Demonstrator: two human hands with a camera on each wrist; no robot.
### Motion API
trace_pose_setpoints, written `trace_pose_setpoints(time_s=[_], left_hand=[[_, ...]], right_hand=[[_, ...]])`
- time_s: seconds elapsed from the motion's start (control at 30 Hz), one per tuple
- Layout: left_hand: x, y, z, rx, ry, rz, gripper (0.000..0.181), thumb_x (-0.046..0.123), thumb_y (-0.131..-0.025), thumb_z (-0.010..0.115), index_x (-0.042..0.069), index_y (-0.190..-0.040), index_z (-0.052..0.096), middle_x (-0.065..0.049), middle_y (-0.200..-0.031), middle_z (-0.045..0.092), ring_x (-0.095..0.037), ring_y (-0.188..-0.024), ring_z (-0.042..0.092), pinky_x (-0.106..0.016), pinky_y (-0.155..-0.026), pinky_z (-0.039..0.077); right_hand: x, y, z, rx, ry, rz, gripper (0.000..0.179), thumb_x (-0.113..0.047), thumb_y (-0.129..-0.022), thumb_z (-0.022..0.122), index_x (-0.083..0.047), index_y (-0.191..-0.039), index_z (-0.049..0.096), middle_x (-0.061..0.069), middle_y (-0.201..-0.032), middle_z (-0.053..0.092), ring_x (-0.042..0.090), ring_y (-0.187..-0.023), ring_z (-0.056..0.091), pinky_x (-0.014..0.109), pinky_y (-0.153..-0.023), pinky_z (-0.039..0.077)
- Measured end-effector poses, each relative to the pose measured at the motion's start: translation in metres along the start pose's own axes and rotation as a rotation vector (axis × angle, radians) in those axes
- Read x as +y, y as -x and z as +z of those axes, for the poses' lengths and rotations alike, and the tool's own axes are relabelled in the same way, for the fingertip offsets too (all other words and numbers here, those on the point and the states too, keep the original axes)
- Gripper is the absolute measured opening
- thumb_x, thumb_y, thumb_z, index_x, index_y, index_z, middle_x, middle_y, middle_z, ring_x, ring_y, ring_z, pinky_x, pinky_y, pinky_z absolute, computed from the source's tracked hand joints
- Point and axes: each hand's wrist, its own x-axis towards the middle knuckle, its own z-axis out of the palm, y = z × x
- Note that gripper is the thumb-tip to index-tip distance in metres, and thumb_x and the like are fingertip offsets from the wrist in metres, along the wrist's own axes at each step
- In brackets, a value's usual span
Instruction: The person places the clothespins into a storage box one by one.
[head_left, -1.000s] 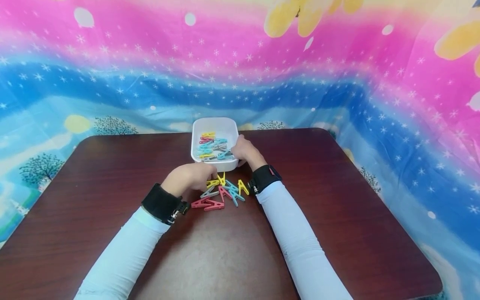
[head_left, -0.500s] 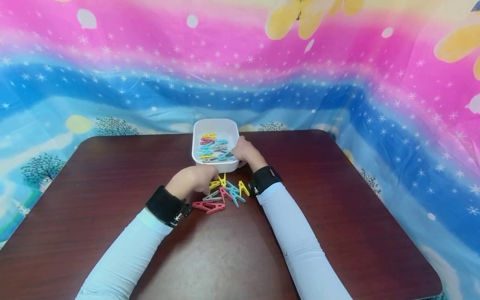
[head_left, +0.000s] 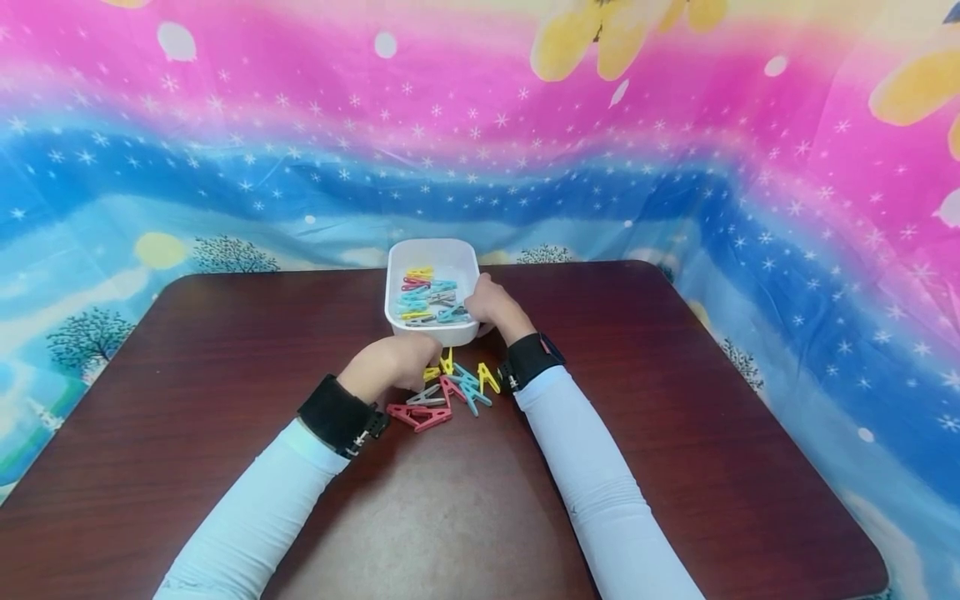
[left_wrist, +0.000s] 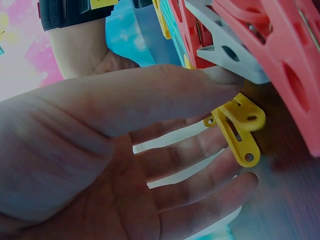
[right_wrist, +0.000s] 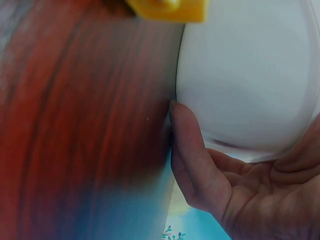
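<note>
My left hand (head_left: 397,362) reaches low among loose clothespins in front of a white plastic tub (head_left: 455,335). In the left wrist view a yellow clothespin (left_wrist: 242,150) lies between the thumb and the nearly straight fingers; no firm pinch on it shows. Close to the thumb tip are a grey clothespin (left_wrist: 227,47) and a red clothespin (left_wrist: 295,75). My right hand (head_left: 492,304) grips the tub at its near right corner. Seen from the right wrist, those fingers lie along the tub's outer wall (right_wrist: 245,75). Inside the tub are several yellow, red, blue and grey clothespins.
More clothespins are spread on the dark wooden table (head_left: 637,400): blue clothespins (head_left: 472,388), a yellow clothespin (head_left: 487,377) near the right wrist, and another yellow clothespin (head_left: 447,362) at the tub's front. A patterned cloth (head_left: 480,192) hangs behind the table.
My left hand has moved slightly right and nearer to me, covering more of the yellow clothespin. The red clothespins at the pile's front have shifted a little. My right hand stays on the tub.
</note>
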Motion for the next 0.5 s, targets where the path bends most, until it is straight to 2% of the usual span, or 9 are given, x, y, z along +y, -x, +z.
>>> trace_pose_setpoints(time_s=[0.27, 0.5], left_hand=[[0.0008, -0.0004, -0.0004, -0.014, -0.008, -0.004, 0.019, 0.008, -0.089, 0.077, 0.01, -0.105, 0.066, -0.004, -0.095, 0.063, -0.023, -0.088, 0.059, -0.033, -0.077, 0.054], [0.0001, -0.0018, -0.0004, -0.043, -0.006, 0.008, 0.015, 0.006, -0.089, 0.076, 0.01, -0.099, 0.066, -0.004, -0.092, 0.062, -0.022, -0.085, 0.059, -0.032, -0.073, 0.052]], right_hand=[[-0.0003, -0.0001, 0.0001, -0.002, -0.009, 0.004, 0.065, -0.011, -0.106, 0.046, -0.007, -0.16, 0.011, 0.021, -0.129, 0.052, 0.034, -0.103, 0.066, 0.042, -0.062, 0.062], [0.0003, 0.0012, -0.0001, -0.002, -0.014, -0.002, 0.064, -0.011, -0.106, 0.046, -0.006, -0.159, 0.011, 0.022, -0.129, 0.052, 0.035, -0.103, 0.066, 0.042, -0.064, 0.063]])
